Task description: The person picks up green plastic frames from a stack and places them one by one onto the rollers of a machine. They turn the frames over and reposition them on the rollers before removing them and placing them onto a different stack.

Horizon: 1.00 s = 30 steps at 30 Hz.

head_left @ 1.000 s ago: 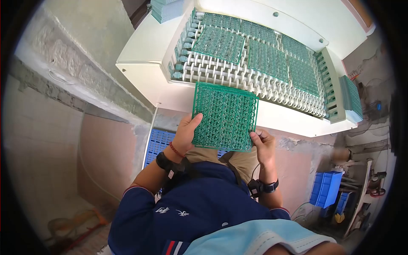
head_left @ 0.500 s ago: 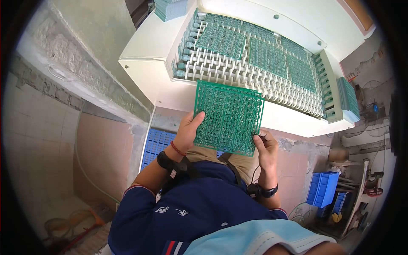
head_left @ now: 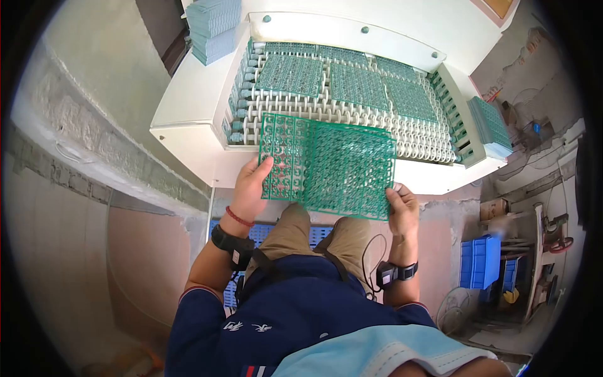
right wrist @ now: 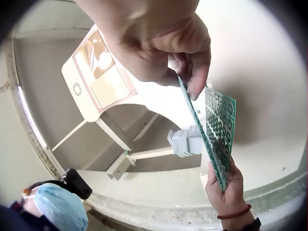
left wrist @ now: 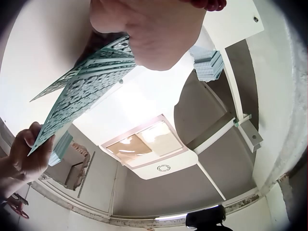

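Both hands hold overlapping green perforated boards [head_left: 348,166] in front of the machine. My left hand [head_left: 252,188] pinches the left edge, thumb on the near face, where one board [head_left: 282,157] sticks out leftward. The right hand [head_left: 403,210] grips the lower right corner. In the left wrist view the boards [left wrist: 86,86] fan apart in thin layers between my left hand [left wrist: 149,29] and right hand [left wrist: 29,151]. The right wrist view shows my right hand [right wrist: 168,43] pinching board edges above, with the left hand [right wrist: 228,192] at the lower end. The exact number of boards is unclear.
A white machine [head_left: 188,107] has rows of white roller wheels [head_left: 326,114] with several green boards [head_left: 358,85] lying on them. Board stacks stand at its left [head_left: 213,31] and right [head_left: 490,122] ends. Blue crates [head_left: 479,261] are at the right.
The held boards have spread sideways: one now sticks out to the left with my left hand, while the right hand has moved right. The machine sits lower and further left in the head view.
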Tool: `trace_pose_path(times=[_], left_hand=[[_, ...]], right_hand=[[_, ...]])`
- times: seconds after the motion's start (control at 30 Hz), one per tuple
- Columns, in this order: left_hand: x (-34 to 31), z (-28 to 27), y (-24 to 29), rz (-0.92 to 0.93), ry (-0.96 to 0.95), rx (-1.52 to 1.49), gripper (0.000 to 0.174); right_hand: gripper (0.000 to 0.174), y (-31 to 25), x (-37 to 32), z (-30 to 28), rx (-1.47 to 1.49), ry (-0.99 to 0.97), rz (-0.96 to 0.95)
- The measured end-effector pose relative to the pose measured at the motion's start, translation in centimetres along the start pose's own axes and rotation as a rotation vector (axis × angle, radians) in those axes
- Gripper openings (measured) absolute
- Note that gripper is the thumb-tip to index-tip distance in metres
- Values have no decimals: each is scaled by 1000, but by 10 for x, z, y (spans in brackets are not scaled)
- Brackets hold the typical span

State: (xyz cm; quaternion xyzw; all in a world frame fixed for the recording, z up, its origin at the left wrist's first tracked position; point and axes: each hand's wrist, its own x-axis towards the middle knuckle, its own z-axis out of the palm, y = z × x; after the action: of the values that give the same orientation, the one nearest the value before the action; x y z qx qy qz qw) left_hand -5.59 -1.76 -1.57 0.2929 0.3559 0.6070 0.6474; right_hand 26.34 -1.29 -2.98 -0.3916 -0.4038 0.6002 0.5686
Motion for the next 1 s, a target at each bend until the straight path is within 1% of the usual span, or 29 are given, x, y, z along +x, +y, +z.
trace_pose_path(times=[0.03,0.1,0.13,0.2,0.23,0.27,0.3,0.33,0.37,0.43,0.47,0.5,0.57,0.63,0.67,0.7,0.77,0.8,0.83,0.9,0.93,0.97,1.0], left_hand=[[12,0,7,6,-9,2,25],[37,-1,19,33,-27,118,30],[54,-8,19,36,-36,119,30],[84,-24,11,520,217,1066,38],[79,-9,18,524,209,1067,38],[70,7,25,690,309,1396,45],[60,19,30,853,412,1725,51],[56,23,29,820,288,1677,56],[53,25,27,816,284,1680,56],[48,29,20,922,-100,1866,58],[52,19,10,794,-158,1902,58],[55,13,8,801,-172,1896,58],[62,4,7,696,-92,1956,58],[70,-1,8,680,-106,1967,58],[72,-2,9,672,-106,1983,58],[74,-1,10,665,-101,2001,57],[76,3,12,657,-115,1981,59],[75,5,13,715,-84,1973,60],[73,9,14,772,-54,1965,62],[60,18,16,805,-85,1939,60],[53,24,16,836,-111,1803,59],[47,31,15,869,-149,1663,57],[39,36,13,831,-187,1515,54]], right_hand=[[16,-6,11,-11,-37,19,-13],[15,-24,35,-19,-46,57,-26],[15,-25,49,-27,-44,74,0],[14,-23,75,-45,-234,102,38],[15,-22,85,-53,-349,120,55],[15,-25,91,-63,-344,127,50],[15,-29,95,-68,-445,165,59],[16,-33,96,-73,-551,200,69],[16,-41,95,-76,-530,223,62],[16,-58,94,-96,-505,250,66],[16,-62,97,-112,-487,269,46],[16,-65,100,-133,-469,291,20],[15,-70,109,-176,-551,405,-1],[17,-90,104,-190,-744,462,-4],[17,-95,102,-194,-775,466,-64],[17,-98,101,-199,-775,478,-64],[18,-102,101,-205,-913,539,-147],[19,-111,94,-195,-949,545,-126],[19,-111,91,-196,-943,550,-127],[20,-109,80,-201,-363,394,-154],[19,-112,68,-182,-257,395,-190],[19,-106,60,-169,-249,423,-200],[17,-100,49,-159,-155,413,-243]])
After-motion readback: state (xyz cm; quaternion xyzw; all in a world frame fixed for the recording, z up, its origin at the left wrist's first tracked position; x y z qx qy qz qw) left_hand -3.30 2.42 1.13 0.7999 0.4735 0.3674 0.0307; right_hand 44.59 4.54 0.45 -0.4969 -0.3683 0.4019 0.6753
